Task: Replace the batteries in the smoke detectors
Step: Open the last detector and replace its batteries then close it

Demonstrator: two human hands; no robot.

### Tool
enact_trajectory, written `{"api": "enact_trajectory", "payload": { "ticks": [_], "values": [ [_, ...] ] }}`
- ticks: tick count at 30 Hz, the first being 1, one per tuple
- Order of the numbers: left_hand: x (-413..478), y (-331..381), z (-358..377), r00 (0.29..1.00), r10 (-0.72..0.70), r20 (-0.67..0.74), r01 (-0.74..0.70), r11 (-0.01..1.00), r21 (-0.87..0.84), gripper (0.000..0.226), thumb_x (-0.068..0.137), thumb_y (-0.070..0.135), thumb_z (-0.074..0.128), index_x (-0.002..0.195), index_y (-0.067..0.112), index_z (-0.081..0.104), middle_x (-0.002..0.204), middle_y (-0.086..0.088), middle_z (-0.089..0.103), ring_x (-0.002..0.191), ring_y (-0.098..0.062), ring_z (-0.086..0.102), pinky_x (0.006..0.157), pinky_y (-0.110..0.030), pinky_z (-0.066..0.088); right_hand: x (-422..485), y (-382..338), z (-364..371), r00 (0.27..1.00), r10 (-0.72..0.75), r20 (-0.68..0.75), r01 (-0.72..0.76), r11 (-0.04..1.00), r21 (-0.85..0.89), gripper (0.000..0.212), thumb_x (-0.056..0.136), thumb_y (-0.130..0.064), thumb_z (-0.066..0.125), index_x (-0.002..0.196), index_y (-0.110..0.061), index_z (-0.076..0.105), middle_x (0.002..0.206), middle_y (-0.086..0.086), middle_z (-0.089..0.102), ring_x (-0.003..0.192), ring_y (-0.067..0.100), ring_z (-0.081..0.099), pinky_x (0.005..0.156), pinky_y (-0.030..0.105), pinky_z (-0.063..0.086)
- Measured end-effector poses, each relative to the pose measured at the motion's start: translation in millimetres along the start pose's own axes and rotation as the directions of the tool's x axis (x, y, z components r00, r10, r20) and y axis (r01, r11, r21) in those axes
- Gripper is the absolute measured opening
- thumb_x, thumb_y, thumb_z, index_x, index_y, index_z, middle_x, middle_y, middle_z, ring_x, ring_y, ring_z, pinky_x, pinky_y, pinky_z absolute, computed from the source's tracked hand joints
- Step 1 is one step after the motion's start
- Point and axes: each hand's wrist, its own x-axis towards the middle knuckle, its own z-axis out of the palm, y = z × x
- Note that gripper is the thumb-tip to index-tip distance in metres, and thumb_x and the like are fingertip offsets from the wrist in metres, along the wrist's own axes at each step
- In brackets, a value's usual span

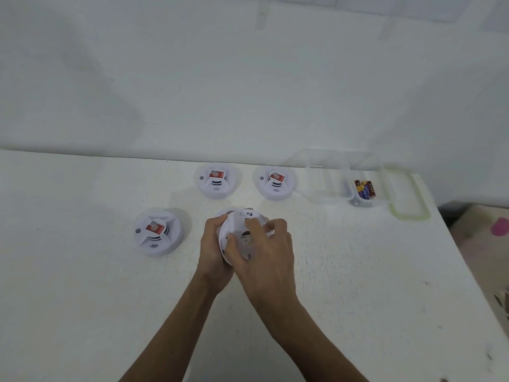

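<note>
A white round smoke detector (239, 222) is held above the table with its back side towards me. My left hand (214, 255) grips its left edge from below. My right hand (267, 249) lies over its back, fingers curled on the back plate. Three more white detectors with red labels lie face up: one at the left (157, 232), two at the back (217, 181) (276, 182). Several batteries (365, 189) lie in a clear plastic box (330, 177) at the back right.
The white table (82, 285) runs to a white wall behind. The box's green-rimmed lid (407, 197) lies beside it by the table's right edge. Past that edge there are pink and beige items (500, 227) on the floor.
</note>
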Motion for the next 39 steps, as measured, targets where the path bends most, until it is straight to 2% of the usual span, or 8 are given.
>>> {"api": "enact_trajectory", "payload": {
  "ticks": [6, 14, 18, 22, 26, 29, 34, 39],
  "values": [
    [1, 2, 1, 0.999, 0.035, 0.037, -0.038, 0.996, 0.079, 0.039, 0.094, 0.031, 0.027, 0.103, 0.012, 0.06, 0.083, -0.002, 0.072, 0.077, -0.016, 0.069, 0.062, -0.024, 0.056, 0, -3, 0, 0.998, 0.017, -0.055, -0.016, 1.0, 0.017, 0.05, 0.078, -0.053, 0.065, 0.115, -0.02, 0.065, 0.114, 0.014, 0.063, 0.097, 0.03, 0.064, 0.082, 0.04, 0.054],
    [3, 7, -6, 0.998, -0.013, 0.058, 0.013, 1.0, 0.011, 0.065, 0.1, 0.025, 0.019, 0.074, 0.027, 0.078, 0.075, 0.002, 0.073, 0.071, -0.012, 0.07, 0.062, -0.023, 0.057, -3, 11, -7, 0.986, -0.154, -0.062, 0.161, 0.975, 0.153, 0.036, 0.087, -0.048, 0.05, 0.11, -0.024, 0.063, 0.104, 0.008, 0.064, 0.086, 0.019, 0.065, 0.071, 0.026, 0.056],
    [7, 15, -15, 0.976, -0.185, 0.11, 0.193, 0.979, -0.07, 0.057, 0.092, 0.043, 0.024, 0.098, 0.02, 0.075, 0.104, -0.01, 0.071, 0.095, -0.027, 0.066, 0.08, -0.038, 0.054, 3, 28, -20, 0.968, -0.252, -0.016, 0.245, 0.92, 0.306, 0.036, 0.091, -0.034, 0.046, 0.113, -0.012, 0.065, 0.106, 0.008, 0.063, 0.089, 0.01, 0.062, 0.072, -0.001, 0.044],
    [5, 16, -16, 0.97, -0.204, 0.133, 0.216, 0.973, -0.08, 0.054, 0.088, 0.044, 0.029, 0.111, 0.018, 0.07, 0.116, -0.013, 0.067, 0.101, -0.03, 0.064, 0.085, -0.041, 0.053, 4, 37, -23, 0.958, -0.283, -0.044, 0.282, 0.902, 0.328, 0.031, 0.091, -0.027, 0.047, 0.108, -0.011, 0.066, 0.102, 0.006, 0.066, 0.086, -0.006, 0.053, 0.074, -0.002, 0.042],
    [-1, 18, -10, 0.972, -0.133, 0.192, 0.138, 0.99, -0.011, 0.053, 0.097, 0.028, 0.025, 0.092, 0.025, 0.078, 0.096, -0.004, 0.074, 0.086, -0.019, 0.071, 0.069, -0.03, 0.058, 2, 35, -28, 0.969, -0.224, 0.109, 0.181, 0.933, 0.311, 0.044, 0.087, -0.051, 0.051, 0.119, -0.023, 0.06, 0.119, -0.007, 0.062, 0.101, 0.003, 0.056, 0.086, 0.007, 0.046],
    [-2, 24, -3, 0.987, -0.053, 0.153, 0.014, 0.97, 0.241, 0.034, 0.093, 0.04, 0.04, 0.112, 0.027, 0.065, 0.111, -0.006, 0.068, 0.097, -0.02, 0.069, 0.069, -0.029, 0.057, 2, 32, -30, 0.926, -0.03, 0.377, -0.098, 0.944, 0.315, 0.06, 0.087, -0.046, 0.062, 0.138, -0.022, 0.042, 0.14, -0.007, 0.048, 0.122, 0.009, 0.049, 0.105, 0.026, 0.041],
    [6, 24, -8, 0.991, -0.029, 0.131, -0.044, 0.851, 0.524, 0.07, 0.063, 0.071, 0.06, 0.119, 0.03, 0.053, 0.111, 0.003, 0.063, 0.101, -0.015, 0.066, 0.074, -0.027, 0.058, 3, 33, -32, 0.954, 0.001, 0.299, -0.157, 0.854, 0.496, 0.045, 0.085, -0.037, 0.065, 0.125, -0.026, 0.049, 0.117, -0.011, 0.06, 0.094, 0.001, 0.061, 0.079, 0.01, 0.052],
    [1, 37, -23, 0.983, 0.002, 0.185, -0.097, 0.858, 0.504, 0.035, 0.081, 0.047, 0.063, 0.115, 0.039, 0.062, 0.111, 0.012, 0.069, 0.104, -0.012, 0.066, 0.076, -0.028, 0.057, 9, 45, -41, 0.917, 0.112, 0.382, -0.383, 0.507, 0.772, 0.025, 0.098, -0.018, 0.049, 0.121, -0.015, 0.057, 0.112, 0.002, 0.068, 0.098, 0.019, 0.068, 0.08, 0.036, 0.059]
  ]
}}
